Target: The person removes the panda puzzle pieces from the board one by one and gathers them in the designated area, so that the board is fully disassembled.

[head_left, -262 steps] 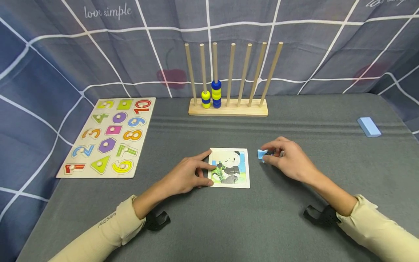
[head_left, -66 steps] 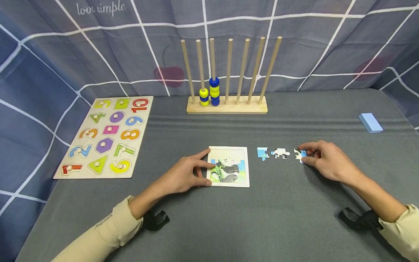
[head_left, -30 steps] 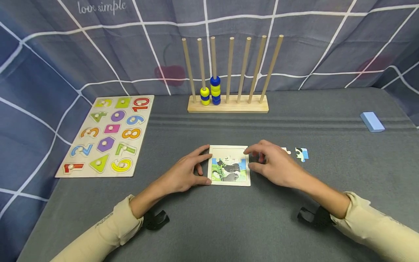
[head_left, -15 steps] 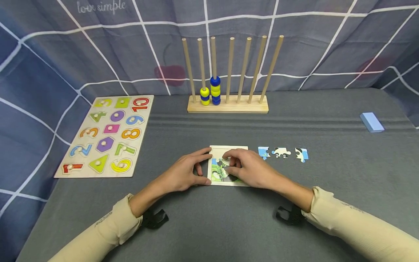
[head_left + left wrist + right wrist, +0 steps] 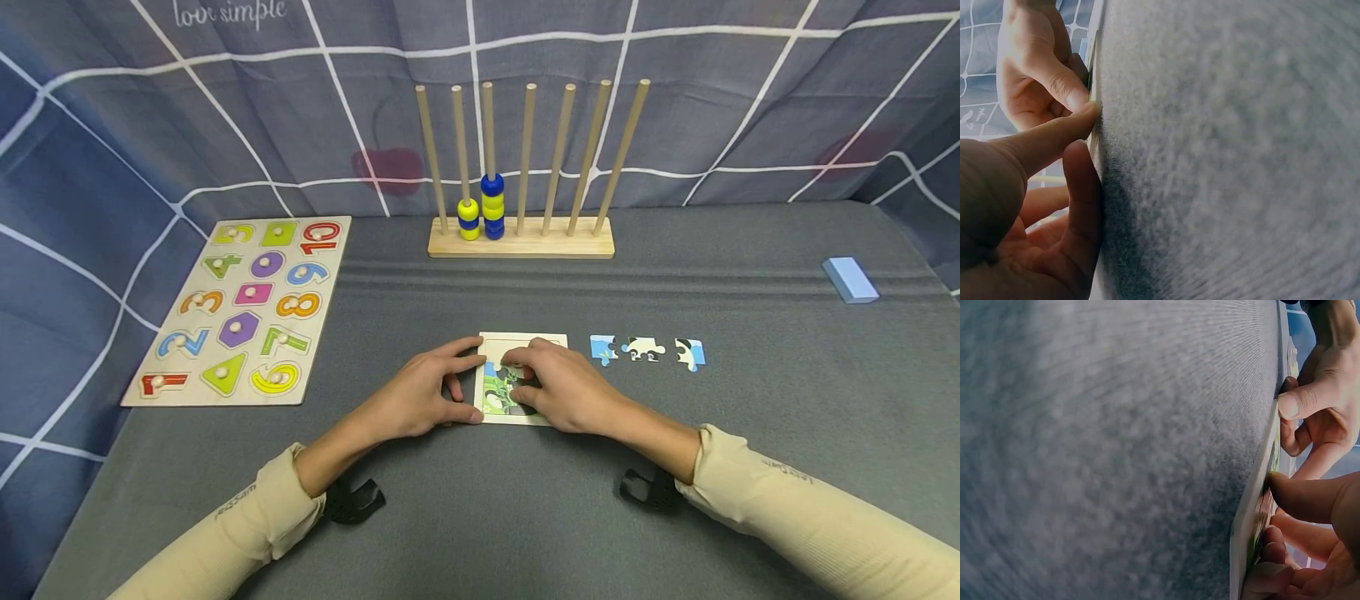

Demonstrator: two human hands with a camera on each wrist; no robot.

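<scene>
In the head view, a small square panda puzzle tray (image 5: 561, 340) with a pale border lies before me, partly hidden by my right hand. My left hand (image 5: 423, 392) touches its left edge, thumb at the near corner and index finger at the far corner, both fairly straight. My right hand (image 5: 566, 387) is over the picture, fingers bent and tips on it. Whether a piece is pinched there is hidden. In the right wrist view, its thumb (image 5: 1300, 494) meets the tray's surface. A blue piece (image 5: 602, 349), a panda-face piece (image 5: 642, 349) and a blue-and-white piece (image 5: 690, 353) lie in a row to the right.
A number-and-shape peg board (image 5: 238, 312) lies at the left. Behind the tray stands a wooden rod rack (image 5: 521, 242) with blue and yellow beads on two rods. A light blue block (image 5: 850, 280) rests at the far right.
My right hand laid pieces down in a row to the right, then came back left onto the tray. Less of the panda's head shows in the tray. My left hand stays at its edge.
</scene>
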